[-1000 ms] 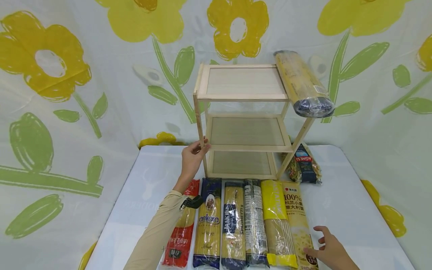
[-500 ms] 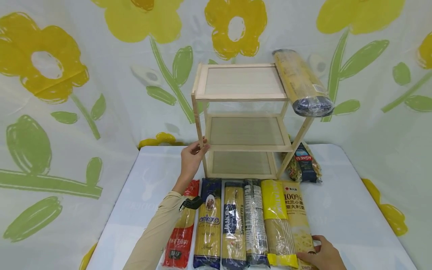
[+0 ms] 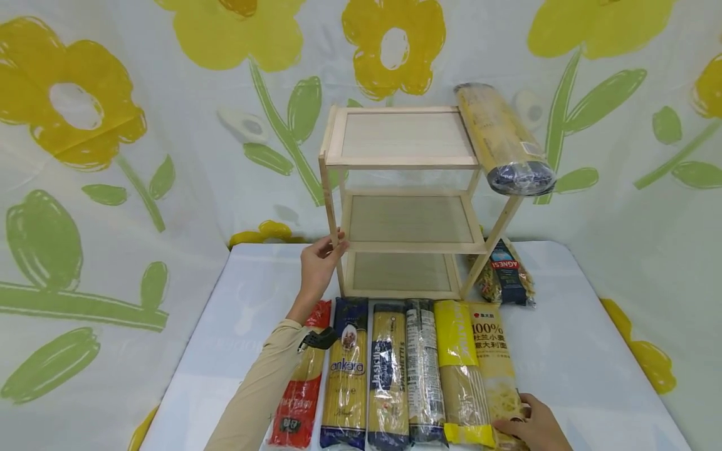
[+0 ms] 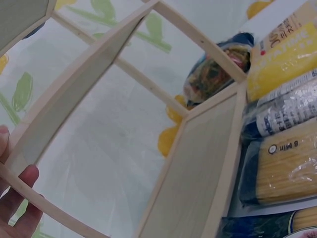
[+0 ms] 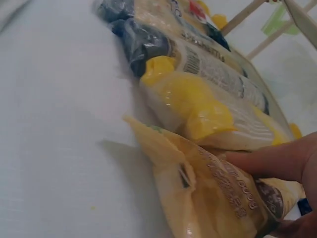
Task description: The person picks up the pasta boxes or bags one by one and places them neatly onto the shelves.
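My left hand [image 3: 318,268] grips the left front post of a three-tier wooden rack [image 3: 412,247] at the height of its middle shelf. In the left wrist view, fingertips [image 4: 29,174] show around the post. At the lower right, my right hand [image 3: 536,425] holds the near end of a beige pasta bag [image 3: 496,363]. The right wrist view shows the thumb [image 5: 267,161] on the bag's printed side; the other fingers are mostly hidden. This bag lies rightmost in a row, beside a yellow-topped pasta bag [image 3: 458,338].
Several more spaghetti packs lie in the row, including a blue-ended one [image 3: 346,376] and a red one [image 3: 299,394]. Another spaghetti pack [image 3: 504,141] lies across the rack's top right. A bag of coloured pasta [image 3: 507,275] sits behind the right post.
My right hand has moved left onto the near end of the beige pasta bag and taken hold of it. The left hand keeps its grip on the rack post.
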`<state>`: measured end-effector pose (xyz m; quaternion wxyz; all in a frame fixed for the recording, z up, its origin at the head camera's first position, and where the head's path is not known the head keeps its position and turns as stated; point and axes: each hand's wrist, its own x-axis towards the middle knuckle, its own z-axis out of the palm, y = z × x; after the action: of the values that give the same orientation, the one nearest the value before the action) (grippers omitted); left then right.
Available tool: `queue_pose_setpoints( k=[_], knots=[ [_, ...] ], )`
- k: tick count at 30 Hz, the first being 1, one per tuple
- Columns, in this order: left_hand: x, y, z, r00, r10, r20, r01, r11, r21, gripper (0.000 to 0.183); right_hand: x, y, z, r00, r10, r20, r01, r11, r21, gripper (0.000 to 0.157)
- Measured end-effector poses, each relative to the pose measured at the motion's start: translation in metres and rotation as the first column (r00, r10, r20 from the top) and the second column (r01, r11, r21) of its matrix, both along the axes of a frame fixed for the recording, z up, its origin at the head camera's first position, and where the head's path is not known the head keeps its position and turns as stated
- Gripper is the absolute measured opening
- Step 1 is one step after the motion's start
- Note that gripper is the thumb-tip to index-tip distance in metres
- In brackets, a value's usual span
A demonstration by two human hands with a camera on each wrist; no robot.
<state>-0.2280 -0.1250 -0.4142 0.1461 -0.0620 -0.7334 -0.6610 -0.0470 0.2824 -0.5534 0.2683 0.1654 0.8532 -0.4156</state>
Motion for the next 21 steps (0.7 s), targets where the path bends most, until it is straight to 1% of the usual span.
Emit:
queue_pose_setpoints(
  k=[1,3,6,9,11,13,15,17,19,20,21],
  knots=[
    [0.0,0.0,0.0,1.0,0.001,-0.001,-0.001,1.0,-0.001,0.03,-0.003,0.0,0.001,1.0,0.02,-0.004,-0.02,1.0,0.015,0.106],
    [0.0,0.0,0.001,1.0,0.001,-0.002,-0.001,1.0,-0.004,0.031,-0.008,0.001,0.001,0.999,0.036,-0.001,-0.036,0.999,0.012,0.105],
    [0.0,0.0,0.001,1.0,-0.001,0.0,0.001,1.0,-0.011,0.031,-0.012,0.005,0.001,1.0,0.017,0.001,-0.017,0.999,-0.042,0.098],
    [0.0,0.0,0.0,1.0,-0.003,0.002,0.003,1.0,-0.009,0.031,-0.013,0.011,0.0,1.0,-0.014,0.014,0.015,0.996,-0.088,0.095],
    [0.0,0.001,0.0,1.0,-0.004,0.002,0.004,1.0,-0.005,0.031,-0.012,0.016,0.001,0.999,-0.027,0.028,0.03,0.993,-0.115,0.093],
    [0.0,0.002,0.0,1.0,-0.006,0.0,0.006,1.0,-0.002,0.031,-0.011,0.021,0.003,0.999,-0.031,0.041,0.035,0.992,-0.121,0.092],
    [0.0,0.002,0.0,1.0,-0.01,0.0,0.01,1.0,0.002,0.031,-0.01,0.025,0.005,0.997,-0.052,0.057,0.06,0.986,-0.153,0.091],
    [-0.001,0.002,-0.001,1.0,-0.008,-0.003,0.008,1.0,0.002,0.03,-0.007,0.028,0.008,0.995,-0.081,0.062,0.092,0.976,-0.196,0.089],
    [-0.001,0.001,-0.001,1.0,-0.004,-0.01,0.004,1.0,-0.001,0.03,-0.003,0.031,0.01,0.993,-0.11,0.051,0.12,0.956,-0.266,0.087],
    [-0.001,0.001,-0.002,1.0,-0.004,-0.012,0.004,1.0,0.0,0.03,-0.001,0.032,0.012,0.991,-0.125,0.046,0.133,0.94,-0.313,0.086],
    [-0.001,0.0,-0.002,1.0,-0.003,-0.016,0.003,1.0,-0.002,0.03,0.001,0.034,0.014,0.988,-0.146,0.054,0.155,0.913,-0.376,0.082]
  ],
)
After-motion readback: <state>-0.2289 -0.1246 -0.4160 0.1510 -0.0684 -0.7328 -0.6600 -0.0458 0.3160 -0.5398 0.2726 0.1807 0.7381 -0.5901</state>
